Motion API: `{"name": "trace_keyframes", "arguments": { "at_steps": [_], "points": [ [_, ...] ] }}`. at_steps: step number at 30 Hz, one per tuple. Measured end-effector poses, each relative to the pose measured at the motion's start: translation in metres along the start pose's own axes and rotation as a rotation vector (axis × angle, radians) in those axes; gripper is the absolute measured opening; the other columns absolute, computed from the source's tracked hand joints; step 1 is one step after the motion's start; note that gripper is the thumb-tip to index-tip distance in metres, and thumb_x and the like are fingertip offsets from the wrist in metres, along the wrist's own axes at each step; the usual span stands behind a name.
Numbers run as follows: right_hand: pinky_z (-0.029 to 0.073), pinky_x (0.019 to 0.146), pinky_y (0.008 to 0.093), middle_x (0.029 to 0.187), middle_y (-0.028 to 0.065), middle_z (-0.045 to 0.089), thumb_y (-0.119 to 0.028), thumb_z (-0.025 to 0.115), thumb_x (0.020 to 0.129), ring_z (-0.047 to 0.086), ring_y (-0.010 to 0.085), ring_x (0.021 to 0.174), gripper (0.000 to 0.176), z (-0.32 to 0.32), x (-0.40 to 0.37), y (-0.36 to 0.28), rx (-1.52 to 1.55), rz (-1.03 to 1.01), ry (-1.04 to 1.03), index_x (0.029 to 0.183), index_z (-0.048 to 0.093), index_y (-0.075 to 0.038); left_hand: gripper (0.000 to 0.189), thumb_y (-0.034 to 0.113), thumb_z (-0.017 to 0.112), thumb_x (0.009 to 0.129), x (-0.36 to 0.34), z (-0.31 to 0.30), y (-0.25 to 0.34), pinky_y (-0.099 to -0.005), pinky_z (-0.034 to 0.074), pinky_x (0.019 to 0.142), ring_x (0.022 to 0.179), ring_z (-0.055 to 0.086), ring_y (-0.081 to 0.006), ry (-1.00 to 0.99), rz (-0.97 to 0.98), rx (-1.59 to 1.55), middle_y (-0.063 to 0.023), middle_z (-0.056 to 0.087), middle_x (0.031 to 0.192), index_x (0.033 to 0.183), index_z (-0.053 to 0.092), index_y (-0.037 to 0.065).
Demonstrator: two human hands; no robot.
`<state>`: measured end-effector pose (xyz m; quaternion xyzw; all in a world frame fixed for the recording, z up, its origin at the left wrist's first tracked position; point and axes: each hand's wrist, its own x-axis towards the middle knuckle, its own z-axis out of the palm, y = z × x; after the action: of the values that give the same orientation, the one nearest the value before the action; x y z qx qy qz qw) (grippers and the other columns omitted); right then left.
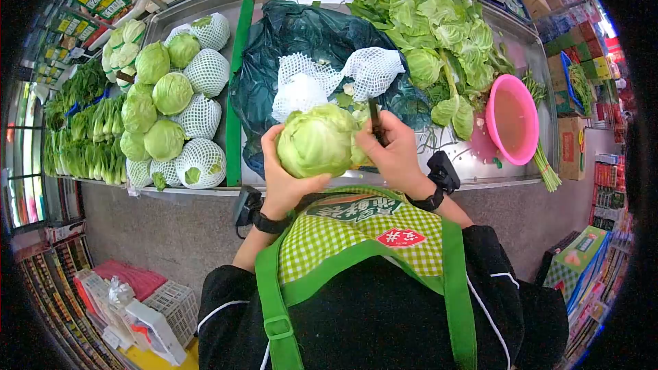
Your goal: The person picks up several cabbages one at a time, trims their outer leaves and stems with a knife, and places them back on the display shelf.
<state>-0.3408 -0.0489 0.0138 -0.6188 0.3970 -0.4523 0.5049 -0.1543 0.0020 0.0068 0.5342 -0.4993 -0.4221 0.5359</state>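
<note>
A round green cabbage [315, 140] is cradled in my left hand [282, 178], the fingers and thumb curved round its left and lower sides. My right hand [399, 154] is closed on a dark knife [375, 115] at the cabbage's right side, with the blade pointing away from me. Between the cabbage and the right fingers a pale leaf edge shows. Just beyond the cabbage, white foam nets [301, 96] and a net-wrapped piece [373, 70] lie on a dark green plastic bag [291, 31] with leaf scraps.
Left of a green divider [240, 89], several cabbages [173, 93] are stacked, some in foam nets. Loose outer leaves [439, 20] pile up at the back right. A pink basin [512, 120] with water stands at the right. Leafy greens [89, 127] fill the far left.
</note>
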Motion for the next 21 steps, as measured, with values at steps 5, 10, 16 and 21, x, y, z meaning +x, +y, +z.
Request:
{"name": "trace_keyframes", "arguments": {
  "at_steps": [5, 10, 16, 21],
  "points": [
    [0.028, 0.037, 0.0165, 0.066, -0.0056, 0.046, -0.016, 0.055, 0.084, 0.039, 0.0019, 0.047, 0.010, -0.023, 0.013, -0.008, 0.764, 0.470, 0.109, 0.084, 0.048, -0.010, 0.094, 0.021, 0.081, 0.050, 0.000, 0.000, -0.001, -0.0345, 0.039, 0.091, 0.108, 0.045, -0.0212, 0.016, -0.220, -0.625, -0.0107, 0.042, 0.116, 0.122, 0.024, 0.004],
    [0.025, 0.036, 0.0146, 0.064, -0.0043, 0.046, -0.015, 0.053, 0.086, 0.035, 0.0009, 0.045, 0.011, -0.048, 0.042, 0.021, 0.851, 0.476, 0.224, 0.077, 0.046, -0.012, 0.096, 0.023, 0.082, 0.049, -0.003, -0.010, -0.003, -0.0353, 0.039, 0.093, 0.110, 0.044, -0.0220, -0.187, -0.189, -0.571, -0.0111, 0.042, 0.118, 0.124, 0.024, 0.004],
    [0.032, 0.041, 0.0189, 0.063, -0.0042, 0.048, -0.020, 0.059, 0.081, 0.040, 0.0031, 0.048, 0.017, -0.047, 0.062, 0.060, -0.047, 0.309, 0.167, 0.083, 0.056, -0.004, 0.097, 0.023, 0.081, 0.050, -0.004, -0.008, 0.007, -0.0365, 0.038, 0.094, 0.112, 0.043, -0.0227, -0.219, -0.237, -0.741, -0.0111, 0.041, 0.120, 0.126, 0.023, 0.005],
    [0.041, 0.060, 0.0257, 0.073, 0.0019, 0.056, -0.022, 0.065, 0.075, 0.050, 0.0126, 0.063, 0.027, -0.011, 0.040, 0.004, -0.166, -0.040, -0.033, 0.094, 0.059, -0.004, 0.092, 0.016, 0.082, 0.047, 0.003, -0.010, 0.001, -0.0336, 0.039, 0.091, 0.108, 0.044, -0.0205, -0.128, -0.216, -0.427, -0.0109, 0.043, 0.114, 0.120, 0.027, 0.004]
  ]
}}
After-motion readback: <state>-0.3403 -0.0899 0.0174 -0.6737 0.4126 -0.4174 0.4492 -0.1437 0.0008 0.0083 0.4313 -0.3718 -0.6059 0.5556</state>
